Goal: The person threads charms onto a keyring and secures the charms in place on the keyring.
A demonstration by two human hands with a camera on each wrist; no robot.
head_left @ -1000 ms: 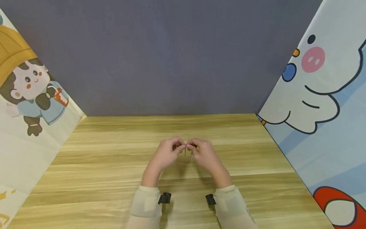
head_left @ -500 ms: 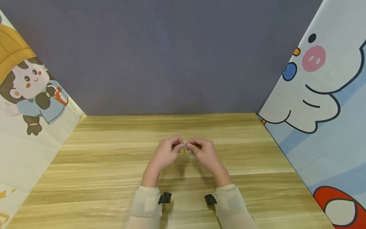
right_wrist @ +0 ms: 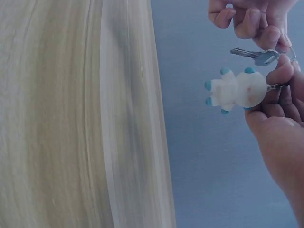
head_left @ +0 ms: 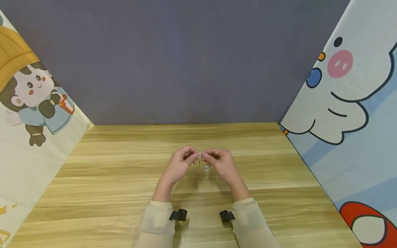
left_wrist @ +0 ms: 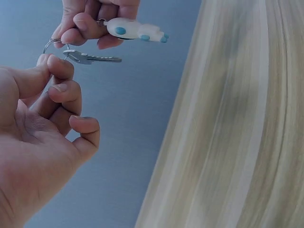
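Over the table, my left hand (head_left: 179, 164) and right hand (head_left: 223, 164) meet fingertip to fingertip at a thin metal key ring (left_wrist: 46, 46). Left thumb and index finger pinch one side of the ring; right thumb and fingers grip the other side. A silver key (left_wrist: 84, 58) hangs from the ring between the hands, its blade pointing down in the head view. Below the right fingers dangles a small white figure keychain (right_wrist: 251, 89) with blue ears and blue limb tips, joined by a short chain (right_wrist: 275, 87). Part of that chain is hidden in the right hand.
A wood-grain table (head_left: 108, 179) lies under the hands. Behind it stands a grey-blue panel (head_left: 186, 62). Cartoon-printed panels flank it at left (head_left: 18, 165) and right (head_left: 350, 165). Black straps (head_left: 178, 215) sit at both wrists.
The fingertips have drawn slightly apart, with more of the ring showing between them. More of the white figure now shows below the right hand. The key still hangs down.
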